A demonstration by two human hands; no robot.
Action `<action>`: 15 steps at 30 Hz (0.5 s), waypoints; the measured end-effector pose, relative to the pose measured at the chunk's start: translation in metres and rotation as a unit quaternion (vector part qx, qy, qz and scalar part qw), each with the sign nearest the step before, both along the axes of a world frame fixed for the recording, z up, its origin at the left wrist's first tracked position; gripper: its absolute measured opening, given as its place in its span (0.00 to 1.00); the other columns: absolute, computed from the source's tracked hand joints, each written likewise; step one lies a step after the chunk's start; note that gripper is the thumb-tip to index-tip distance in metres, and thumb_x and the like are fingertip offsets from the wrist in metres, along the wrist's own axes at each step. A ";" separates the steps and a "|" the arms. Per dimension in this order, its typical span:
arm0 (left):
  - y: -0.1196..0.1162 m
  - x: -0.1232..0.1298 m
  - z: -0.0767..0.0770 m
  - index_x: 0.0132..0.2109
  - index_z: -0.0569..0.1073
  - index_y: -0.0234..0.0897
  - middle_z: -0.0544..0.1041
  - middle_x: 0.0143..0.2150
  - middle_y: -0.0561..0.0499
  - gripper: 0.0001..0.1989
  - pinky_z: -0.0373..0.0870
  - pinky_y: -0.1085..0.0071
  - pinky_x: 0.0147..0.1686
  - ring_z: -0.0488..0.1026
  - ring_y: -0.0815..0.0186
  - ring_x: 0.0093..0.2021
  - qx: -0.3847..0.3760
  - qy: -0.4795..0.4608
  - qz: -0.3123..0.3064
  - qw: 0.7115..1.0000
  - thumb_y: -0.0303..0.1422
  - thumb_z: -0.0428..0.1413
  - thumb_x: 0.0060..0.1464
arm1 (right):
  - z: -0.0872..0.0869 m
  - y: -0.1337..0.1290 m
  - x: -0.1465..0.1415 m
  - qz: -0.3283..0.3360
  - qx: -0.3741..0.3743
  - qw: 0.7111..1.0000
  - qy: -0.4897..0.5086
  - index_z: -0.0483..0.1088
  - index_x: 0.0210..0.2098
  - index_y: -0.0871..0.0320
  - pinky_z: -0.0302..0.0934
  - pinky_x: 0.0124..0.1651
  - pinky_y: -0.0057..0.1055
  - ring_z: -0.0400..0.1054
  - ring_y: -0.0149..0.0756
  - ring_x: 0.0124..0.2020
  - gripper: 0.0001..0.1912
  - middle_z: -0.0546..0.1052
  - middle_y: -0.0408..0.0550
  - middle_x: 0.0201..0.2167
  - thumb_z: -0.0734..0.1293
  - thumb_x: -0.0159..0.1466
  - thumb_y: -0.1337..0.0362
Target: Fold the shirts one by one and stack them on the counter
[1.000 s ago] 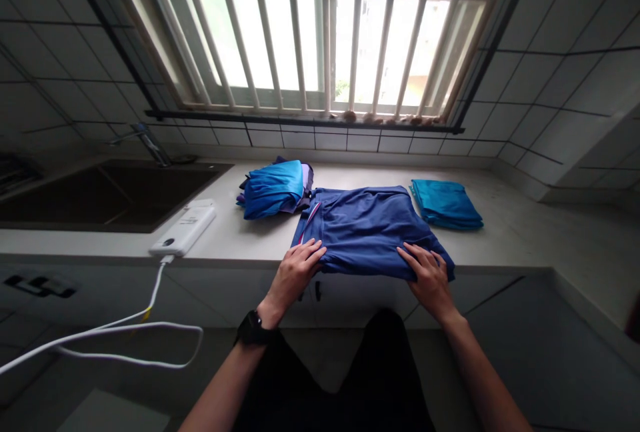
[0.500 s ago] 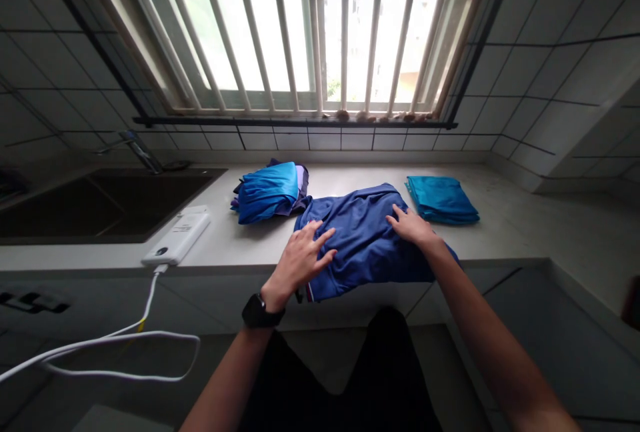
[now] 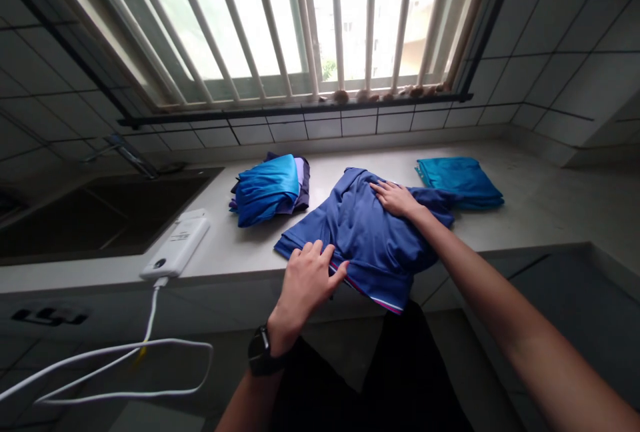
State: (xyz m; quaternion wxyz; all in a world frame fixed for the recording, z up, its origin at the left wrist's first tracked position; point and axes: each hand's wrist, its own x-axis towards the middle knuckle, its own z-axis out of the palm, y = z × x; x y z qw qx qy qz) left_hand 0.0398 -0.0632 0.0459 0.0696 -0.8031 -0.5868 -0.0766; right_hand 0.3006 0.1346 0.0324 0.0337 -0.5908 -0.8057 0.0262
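A dark blue shirt with a thin white and red trim lies rumpled across the white counter, its near part hanging over the front edge. My left hand, with a black watch at the wrist, rests on the shirt's near left side. Its fingers are slightly bent and the thumb stands apart. Farther back, my right hand lies flat on the upper part of the shirt, fingers stretched out. To the right, a folded teal garment touches or nearly touches the shirt's right end. A pile of blue and purple clothes sits to the left.
A white power bank with a white cable lies on the counter at the left. Beyond it are a dark sink and a tap. A barred window rises behind, with small stones along its sill.
The shirt has turned on the counter: its striped trim now slants along the near edge and one part points left. My right hand has moved back over it, my left slightly nearer me.
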 end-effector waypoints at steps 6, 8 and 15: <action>0.032 -0.030 -0.004 0.51 0.83 0.42 0.75 0.62 0.42 0.16 0.68 0.53 0.62 0.72 0.50 0.62 -0.007 -0.106 -0.116 0.987 0.45 0.57 0.67 | -0.003 0.021 -0.006 0.091 0.023 0.995 0.025 0.51 0.78 0.54 0.48 0.76 0.51 0.51 0.47 0.77 0.32 0.56 0.49 0.77 0.52 0.77 0.59; 0.041 -0.042 -0.012 0.58 0.80 0.43 0.67 0.72 0.42 0.22 0.61 0.48 0.69 0.63 0.46 0.71 -0.026 -0.111 -0.169 0.979 0.48 0.62 0.62 | -0.004 0.026 -0.007 0.103 0.025 0.994 0.037 0.50 0.78 0.57 0.48 0.76 0.48 0.51 0.46 0.77 0.33 0.57 0.51 0.77 0.53 0.76 0.58; 0.038 -0.048 -0.028 0.74 0.62 0.45 0.57 0.78 0.42 0.39 0.52 0.39 0.73 0.52 0.45 0.78 -0.073 -0.039 -0.182 0.980 0.41 0.64 0.60 | -0.006 0.047 -0.010 0.150 0.029 0.987 0.054 0.51 0.78 0.57 0.49 0.75 0.45 0.53 0.45 0.76 0.32 0.58 0.50 0.77 0.54 0.77 0.57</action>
